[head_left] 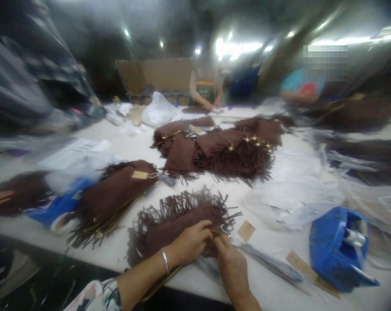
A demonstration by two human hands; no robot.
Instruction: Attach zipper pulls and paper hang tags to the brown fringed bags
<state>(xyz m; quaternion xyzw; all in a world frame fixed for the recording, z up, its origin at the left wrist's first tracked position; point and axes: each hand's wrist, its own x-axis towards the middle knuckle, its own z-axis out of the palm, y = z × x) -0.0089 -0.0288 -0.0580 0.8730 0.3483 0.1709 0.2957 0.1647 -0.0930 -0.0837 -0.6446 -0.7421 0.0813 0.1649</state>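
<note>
A dark brown fringed bag (169, 226) lies on the white table in front of me, its fringe spread along the far side. My left hand (192, 242), with a silver bracelet at the wrist, has its fingers curled on the bag's right end. My right hand (232, 263) meets it there, fingers closed at the same end; the exact grip is hidden. A tan paper tag (246, 230) lies just beyond my right hand. Beside that hand is a long grey, plastic-wrapped piece (273, 261).
Another fringed bag (117, 194) with a tag lies to the left, near a blue tape dispenser (62, 203). A heap of brown bags (214, 147) is in the middle. At right are clear plastic bags (292, 190) and another blue dispenser (331, 246). Co-workers (206, 88) are across the table.
</note>
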